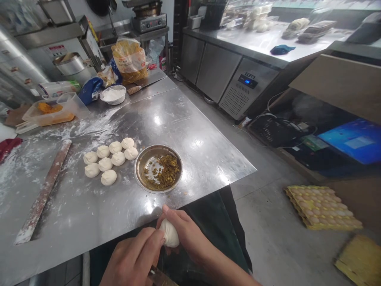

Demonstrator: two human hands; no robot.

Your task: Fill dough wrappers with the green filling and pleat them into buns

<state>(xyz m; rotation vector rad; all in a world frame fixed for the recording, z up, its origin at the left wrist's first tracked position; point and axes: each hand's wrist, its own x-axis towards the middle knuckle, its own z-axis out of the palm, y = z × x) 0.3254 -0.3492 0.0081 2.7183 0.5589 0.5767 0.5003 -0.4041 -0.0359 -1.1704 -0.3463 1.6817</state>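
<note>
Head view: my left hand [132, 258] and right hand [186, 234] are closed on a ball of dough [170, 234], held tight between them, just off the edge of the steel table [196, 174].

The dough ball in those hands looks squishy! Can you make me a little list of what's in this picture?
Held: dough ball
Left hand: pressing the dough ball
Right hand: fingers curled around the dough ball
Nearest bowl: metal bowl with yellow-brown filling
On the table: nine dough balls
Table: floury steel table
Beside the dough balls: long rolling pin
On the floor: egg tray
</note>
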